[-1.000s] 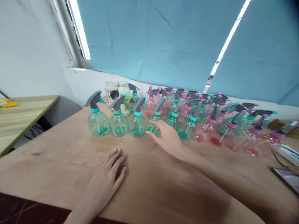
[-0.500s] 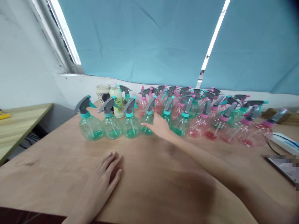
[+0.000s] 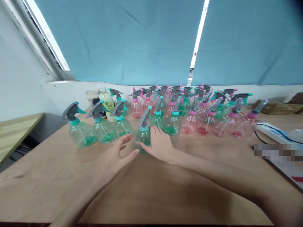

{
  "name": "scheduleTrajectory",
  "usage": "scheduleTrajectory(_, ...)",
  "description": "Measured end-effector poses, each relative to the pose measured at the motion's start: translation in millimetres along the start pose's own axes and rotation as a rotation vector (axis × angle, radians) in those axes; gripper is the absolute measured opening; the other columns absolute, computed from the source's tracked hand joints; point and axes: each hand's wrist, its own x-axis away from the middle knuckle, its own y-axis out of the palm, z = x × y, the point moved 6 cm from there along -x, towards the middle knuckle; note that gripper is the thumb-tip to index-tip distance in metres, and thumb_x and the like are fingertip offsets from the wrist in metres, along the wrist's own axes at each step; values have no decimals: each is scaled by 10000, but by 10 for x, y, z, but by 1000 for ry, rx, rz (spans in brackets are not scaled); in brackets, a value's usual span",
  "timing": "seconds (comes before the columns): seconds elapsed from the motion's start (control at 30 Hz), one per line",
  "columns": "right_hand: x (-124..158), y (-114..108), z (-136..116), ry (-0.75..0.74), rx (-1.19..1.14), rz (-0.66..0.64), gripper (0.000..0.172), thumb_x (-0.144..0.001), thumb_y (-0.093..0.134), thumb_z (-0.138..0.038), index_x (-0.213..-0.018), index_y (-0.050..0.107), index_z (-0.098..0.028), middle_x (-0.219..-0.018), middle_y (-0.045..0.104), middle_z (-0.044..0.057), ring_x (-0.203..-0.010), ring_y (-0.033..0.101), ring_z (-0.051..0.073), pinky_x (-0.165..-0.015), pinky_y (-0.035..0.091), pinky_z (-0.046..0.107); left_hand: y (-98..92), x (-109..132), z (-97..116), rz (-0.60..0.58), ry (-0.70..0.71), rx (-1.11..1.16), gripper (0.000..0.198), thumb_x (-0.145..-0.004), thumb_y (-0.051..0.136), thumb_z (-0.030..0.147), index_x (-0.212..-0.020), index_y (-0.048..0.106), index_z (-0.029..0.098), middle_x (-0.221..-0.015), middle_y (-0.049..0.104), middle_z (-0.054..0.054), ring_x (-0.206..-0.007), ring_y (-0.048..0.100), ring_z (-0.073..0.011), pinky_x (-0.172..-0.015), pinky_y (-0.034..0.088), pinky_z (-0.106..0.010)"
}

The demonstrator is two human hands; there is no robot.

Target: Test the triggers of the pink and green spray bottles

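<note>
A green spray bottle (image 3: 143,136) with a turquoise collar and grey trigger head stands forward of its row, tilted a little. My right hand (image 3: 161,144) is closed round its right side, thumb across the front. To the left of that bottle, my left hand (image 3: 119,155) is open, fingers apart and reaching toward it without holding anything. Left of it are several more green bottles, among them the nearest one (image 3: 123,126). Behind my right hand stand two further green bottles, one at the back (image 3: 157,118) and one to the right (image 3: 172,124).
Pink spray bottles (image 3: 188,122) fill the right side, with mixed green and pink ones behind. A pale lotion-like bottle (image 3: 107,107) and a tub (image 3: 92,97) stand at back left. A white power strip (image 3: 274,130) and a flat dark-edged device (image 3: 281,167) lie right on the wooden table (image 3: 151,198).
My right hand has drawn a green bottle forward out of the row. My left hand has risen from the tabletop and moved up toward that bottle. The view has shifted slightly right.
</note>
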Motion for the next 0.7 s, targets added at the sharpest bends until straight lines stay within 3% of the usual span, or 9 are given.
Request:
scheduleTrajectory(0.13, 361, -186, 36, -87, -134, 40, 420, -759, 641, -413, -1066, 558, -139, -992, 640, 136, -996, 575, 316, -840, 508, 470, 268, -188, 543, -46, 104, 168, 671, -763, 676, 463, -1335, 432, 212, -1368, 561, -144, -1225, 571, -337, -980, 503, -499)
scheduleTrajectory(0.23, 562, -330, 92, -142, -349, -19, 451, -728, 702, -414, -1086, 567, -174, -1021, 639, 98, -939, 610, 264, -790, 533, 406, 480, -232, 864, -62, 161, 242, 615, -779, 692, 402, -1314, 462, 202, -1307, 607, -122, -1173, 606, -313, -951, 524, -453)
scheduleTrajectory(0.33, 688, -475, 190, -163, -508, -91, 373, -746, 715, -383, -1059, 595, -220, -1043, 652, 61, -909, 639, 230, -770, 539, 366, 728, -242, 1098, -123, 223, 346, 492, -834, 661, 343, -1285, 519, 205, -1304, 616, -108, -1208, 585, -284, -985, 505, -427)
scheduleTrajectory(0.43, 760, -601, 364, -145, -497, -93, 374, -723, 737, -382, -1035, 611, -219, -1051, 655, 68, -941, 637, 251, -799, 532, 391, 965, -251, 1252, -156, 266, 421, 411, -875, 592, 284, -1276, 551, 200, -1299, 622, -90, -1226, 574, -254, -1031, 469, -400)
scheduleTrajectory(0.53, 819, -662, 593, -84, -436, -61, 423, -696, 758, -449, -1011, 606, -212, -1019, 658, 73, -888, 640, 252, -772, 529, 405, 1160, -284, 1350, -137, 271, 430, 370, -862, 544, 228, -1227, 590, 186, -1245, 654, -70, -1109, 643, -231, -983, 497, -371)
scheduleTrajectory(0.7, 904, -687, 965, -69, -480, -35, 727, -656, 763, -607, -1203, 518, -195, -1155, 624, 120, -1029, 614, 292, -869, 513, 456, 1392, -398, 1450, -144, 274, 442, 396, -811, 526, 170, -1196, 615, 194, -1185, 679, -52, -1003, 677, -206, -933, 522, -350)
